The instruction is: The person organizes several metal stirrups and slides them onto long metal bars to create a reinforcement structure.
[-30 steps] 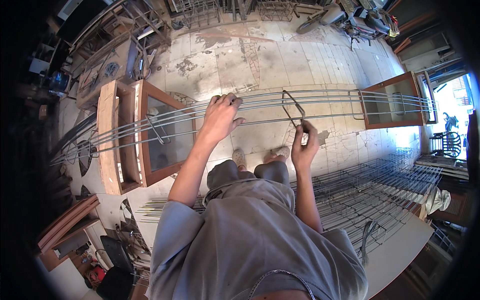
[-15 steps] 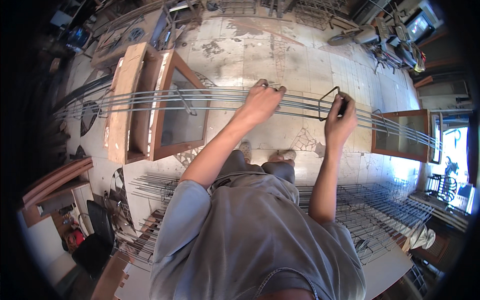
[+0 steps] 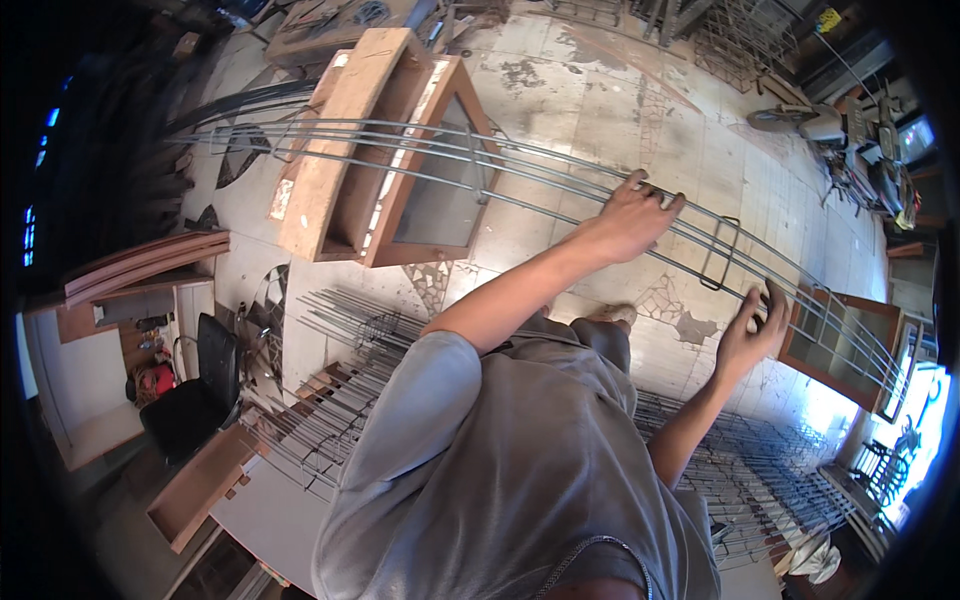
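Several long steel bars [image 3: 520, 185] run side by side across two wooden frame stands, one at the left [image 3: 345, 150] and one at the right [image 3: 845, 345]. My left hand [image 3: 632, 215] lies over the bars near their middle, fingers curled around the upper ones. My right hand [image 3: 750, 330] is closed on the nearest bar further right, beside the right stand. A rectangular wire stirrup [image 3: 720, 255] hangs around the bars between my two hands, touched by neither.
More steel bars and finished stirrup cages lie on the tiled floor behind me [image 3: 340, 400] and to the right [image 3: 760, 470]. A black chair [image 3: 200, 390] stands at the left. Machines and clutter [image 3: 850, 130] fill the far right corner.
My view has swung to the left, so the bars now slant. My right hand has let go of the stirrup and moved right along the bars. The left hand stays on the bars.
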`<act>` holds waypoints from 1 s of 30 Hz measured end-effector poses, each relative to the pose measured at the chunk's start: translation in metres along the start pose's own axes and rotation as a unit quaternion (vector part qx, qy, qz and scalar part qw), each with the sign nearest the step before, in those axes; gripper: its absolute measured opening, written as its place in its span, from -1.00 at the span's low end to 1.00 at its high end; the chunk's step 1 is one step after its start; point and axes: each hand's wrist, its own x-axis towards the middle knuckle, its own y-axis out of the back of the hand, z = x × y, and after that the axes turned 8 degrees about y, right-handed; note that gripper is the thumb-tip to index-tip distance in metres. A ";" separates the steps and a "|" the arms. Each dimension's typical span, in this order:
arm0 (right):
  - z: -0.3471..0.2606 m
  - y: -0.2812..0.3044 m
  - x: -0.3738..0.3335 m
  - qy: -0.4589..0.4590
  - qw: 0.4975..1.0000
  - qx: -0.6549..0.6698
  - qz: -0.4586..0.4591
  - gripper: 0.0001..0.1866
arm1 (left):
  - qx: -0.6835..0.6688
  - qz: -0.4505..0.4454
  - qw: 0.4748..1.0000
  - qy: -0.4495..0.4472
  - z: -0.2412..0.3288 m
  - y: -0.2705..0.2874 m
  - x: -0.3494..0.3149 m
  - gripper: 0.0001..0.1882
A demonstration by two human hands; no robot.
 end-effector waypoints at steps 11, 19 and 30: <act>0.021 0.016 -0.062 -0.072 0.988 0.090 -0.101 -0.76 | 0.007 0.002 1.000 0.014 0.004 -0.002 0.000 -0.15; -0.027 -0.019 -0.075 -0.001 0.884 0.266 -0.384 -0.79 | -0.015 0.015 0.998 0.052 0.003 0.001 -0.004 -0.22; -0.126 -0.162 -0.110 -0.071 0.835 0.416 -0.353 -0.64 | -0.152 0.245 0.947 0.140 -0.087 0.111 -0.120 -0.69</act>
